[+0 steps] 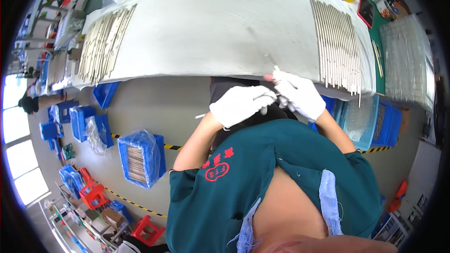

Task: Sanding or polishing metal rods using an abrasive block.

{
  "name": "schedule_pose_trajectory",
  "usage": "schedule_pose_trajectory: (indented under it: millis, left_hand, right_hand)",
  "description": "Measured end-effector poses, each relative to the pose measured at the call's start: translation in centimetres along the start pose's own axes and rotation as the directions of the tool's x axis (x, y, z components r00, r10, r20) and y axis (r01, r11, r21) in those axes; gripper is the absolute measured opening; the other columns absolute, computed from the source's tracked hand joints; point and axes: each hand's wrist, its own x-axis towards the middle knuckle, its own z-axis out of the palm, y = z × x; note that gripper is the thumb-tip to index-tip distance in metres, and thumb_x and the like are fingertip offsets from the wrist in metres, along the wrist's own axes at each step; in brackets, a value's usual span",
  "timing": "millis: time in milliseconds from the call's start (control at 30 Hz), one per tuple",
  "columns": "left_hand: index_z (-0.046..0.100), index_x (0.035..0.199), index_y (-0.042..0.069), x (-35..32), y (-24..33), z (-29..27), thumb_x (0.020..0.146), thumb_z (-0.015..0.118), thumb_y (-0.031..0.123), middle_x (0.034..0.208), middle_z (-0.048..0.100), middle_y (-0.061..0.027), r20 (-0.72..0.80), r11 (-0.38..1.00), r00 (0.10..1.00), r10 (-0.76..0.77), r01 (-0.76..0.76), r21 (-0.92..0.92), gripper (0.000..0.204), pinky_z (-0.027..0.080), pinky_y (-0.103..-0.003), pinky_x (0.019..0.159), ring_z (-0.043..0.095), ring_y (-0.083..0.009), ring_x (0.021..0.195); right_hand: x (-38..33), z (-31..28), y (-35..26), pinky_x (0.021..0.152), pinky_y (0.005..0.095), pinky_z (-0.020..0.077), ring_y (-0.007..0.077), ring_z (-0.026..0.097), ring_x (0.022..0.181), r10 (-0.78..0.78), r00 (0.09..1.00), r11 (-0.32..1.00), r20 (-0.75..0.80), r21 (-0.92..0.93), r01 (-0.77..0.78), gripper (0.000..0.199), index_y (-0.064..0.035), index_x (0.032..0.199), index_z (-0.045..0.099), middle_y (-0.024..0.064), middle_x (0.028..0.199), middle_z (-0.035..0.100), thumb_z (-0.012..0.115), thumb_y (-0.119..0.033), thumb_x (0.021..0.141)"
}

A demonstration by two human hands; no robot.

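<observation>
So that thin rod you've got is down in front of you, just off the near edge of the table, with one pale end poking out behind your left hand and what looks like a bit more of it showing between your two gloves. Your left fingers are curled closed around it; your right hand is bunched up right beside, but tbh I can't tell if it's actually pinching the thing, the fingers hide too much. I'd guess it's light and pretty stiff, probably smooth enough to slide or roll in a cotton glove, and skinny enough that leaning on one end might bend it. I'd take it with a fingertip pinch around the middle and steady it near an end, rather than squeezing it in a full fist. Past your hands is the white tablecloth, with a pile of similar rods well ahead and left of your left hand, and a neater row of rods ahead and right of your right hand. Beyond that row there's a red-edged phone, and well off left of your left hand, on the floor, a blue bin holding more.
</observation>
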Motion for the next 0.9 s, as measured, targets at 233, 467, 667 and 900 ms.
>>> schedule_pose_trajectory:
  millis: [233,467,667,900]
  left_hand:
    - [0.058,0.106,0.003,-2.0,-6.6,-12.7,0.08,0.059,0.03,0.106,0.058,-0.0184,-0.687,0.481,0.535,0.491,0.491,0.726,0.037,0.044,-0.04,0.086,0.054,-0.0341,0.099]
    - [0.052,0.117,0.008,-7.8,-14.4,-23.4,0.083,0.047,0.048,0.118,0.053,-0.0148,-0.972,0.226,0.232,0.019,0.947,0.231,0.052,0.039,-0.043,0.091,0.048,-0.0293,0.111]
    - [0.059,0.098,0.013,-4.9,-15.1,-24.1,0.084,0.046,0.035,0.094,0.061,-0.0177,-0.903,0.255,0.345,0.256,0.877,0.408,0.029,0.046,-0.045,0.076,0.059,-0.0332,0.088]
    - [0.062,0.095,0.002,-3.1,-16.8,-26.0,0.084,0.043,0.024,0.093,0.061,-0.0217,-0.892,0.36,0.253,0.375,0.846,0.392,0.03,0.046,-0.042,0.076,0.059,-0.036,0.085]
  right_hand:
    - [-0.1,-5.5,1.4,0.044,0.0171,0.0304,0.0011,0.04,0.05,-0.44,0.6,0.882,-0.668,-0.198,0.427,0.031,-0.0076,0.118,0.057,-0.0034,0.062,0.052,0.045,-0.023,0.093]
    - [0.0,-7.7,4.0,0.081,0.0312,0.0447,0.0259,0.061,0.092,-0.522,0.736,0.622,-0.43,-0.783,-0.016,0.029,-0.011,0.109,0.063,0.0128,0.1,0.064,0.054,-0.028,0.087]
    - [0.2,-7.3,3.5,0.067,0.0239,0.0444,0.0099,0.055,0.07,-0.606,0.63,0.715,-0.486,-0.68,0.163,0.031,-0.0079,0.117,0.058,0.0063,0.084,0.063,0.054,-0.016,0.087]
    - [2.9,-0.7,1.4,0.07,0.032,0.0465,0.0192,0.053,0.053,-0.631,0.769,0.604,-0.098,-0.685,0.408,0.036,-0.0116,0.119,0.054,0.0096,0.076,0.055,0.048,-0.008,0.084]
